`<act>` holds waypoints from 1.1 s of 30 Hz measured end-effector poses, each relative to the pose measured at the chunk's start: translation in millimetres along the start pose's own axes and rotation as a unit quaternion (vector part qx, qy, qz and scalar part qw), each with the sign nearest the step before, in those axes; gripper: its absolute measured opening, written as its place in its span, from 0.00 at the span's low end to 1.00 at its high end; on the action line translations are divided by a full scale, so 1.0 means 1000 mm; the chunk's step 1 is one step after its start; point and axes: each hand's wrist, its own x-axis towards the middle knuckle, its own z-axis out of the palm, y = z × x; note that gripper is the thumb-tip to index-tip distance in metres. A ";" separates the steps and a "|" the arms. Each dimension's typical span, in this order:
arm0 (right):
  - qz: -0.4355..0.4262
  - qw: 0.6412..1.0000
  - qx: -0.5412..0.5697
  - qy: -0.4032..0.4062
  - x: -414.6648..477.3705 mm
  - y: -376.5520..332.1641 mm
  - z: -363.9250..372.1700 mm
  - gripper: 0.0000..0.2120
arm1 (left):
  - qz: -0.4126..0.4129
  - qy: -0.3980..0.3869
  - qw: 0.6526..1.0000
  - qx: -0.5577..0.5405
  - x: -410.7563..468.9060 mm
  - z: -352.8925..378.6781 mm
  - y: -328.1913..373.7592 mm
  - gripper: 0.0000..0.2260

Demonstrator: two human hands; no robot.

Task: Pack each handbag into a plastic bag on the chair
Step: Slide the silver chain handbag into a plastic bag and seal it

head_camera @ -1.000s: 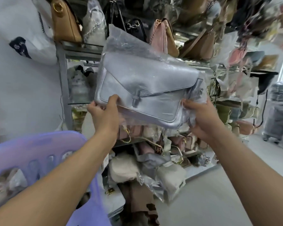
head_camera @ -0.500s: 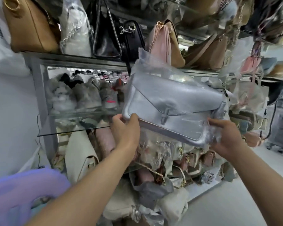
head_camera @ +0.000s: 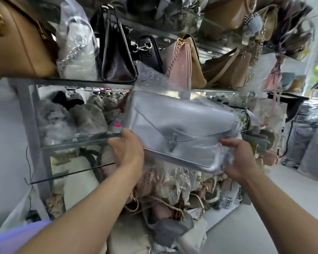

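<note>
Crowded glass shelves (head_camera: 62,82) are seen behind, a black bag (head_camera: 117,59) and a pink bag (head_camera: 180,66) standing just above the silver handbag (head_camera: 182,125), which is held mid-frame inside a clear plastic bag (head_camera: 151,77), flap toward the camera, long axis sloping down to the right, its lower corners gripped by the left hand (head_camera: 128,153) and right hand (head_camera: 240,160).

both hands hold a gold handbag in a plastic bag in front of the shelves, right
No: the handbag is silver, not gold, as the head view shows. The left hand and right hand do hold it, in its plastic bag, before the shelves.
</note>
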 end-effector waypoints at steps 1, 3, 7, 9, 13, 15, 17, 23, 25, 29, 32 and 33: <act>-0.007 1.000 -0.002 -0.001 0.004 0.001 0.007 0.31 | -0.009 0.012 1.000 0.009 0.009 -0.001 0.003 0.20; -0.007 1.000 0.005 -0.015 0.009 0.004 0.024 0.27 | -0.023 0.023 0.999 0.022 0.023 -0.004 0.010 0.23; 0.005 0.999 -0.006 -0.052 0.010 0.004 0.039 0.15 | -0.012 -0.001 0.999 0.047 0.038 -0.003 0.014 0.31; 0.009 0.998 -0.016 -0.067 0.008 0.010 0.038 0.16 | -0.011 -0.025 0.998 0.059 0.035 -0.001 0.011 0.26; 0.014 0.993 -0.083 -0.084 0.012 0.028 0.036 0.21 | -0.030 -0.044 0.992 0.119 0.040 0.008 -0.005 0.26; -0.001 0.989 -0.115 -0.094 0.020 0.031 0.042 0.25 | -0.027 -0.047 0.990 0.130 0.050 0.011 -0.009 0.27; -0.017 0.985 -0.138 -0.101 0.027 0.032 0.054 0.33 | -0.018 -0.046 0.989 0.143 0.062 0.012 -0.008 0.30; -0.066 0.974 -0.199 -0.082 0.041 0.046 0.105 0.63 | -0.050 0.009 0.990 0.131 0.080 0.012 0.003 0.26; -0.099 0.969 -0.215 -0.067 0.050 0.051 0.112 0.54 | -0.034 0.002 0.996 0.086 0.084 0.014 -0.002 0.26; -0.142 0.960 -0.237 -0.038 0.064 0.071 0.125 0.42 | 0.075 -0.078 0.988 0.110 0.079 0.014 -0.014 0.23; -0.163 0.941 -0.295 -0.001 0.063 0.083 0.138 0.37 | 0.111 -0.090 0.965 0.219 0.083 0.016 -0.016 0.24; -0.174 0.929 -0.326 0.009 0.064 0.086 0.140 0.38 | 0.109 -0.091 0.963 0.230 0.086 0.017 -0.017 0.23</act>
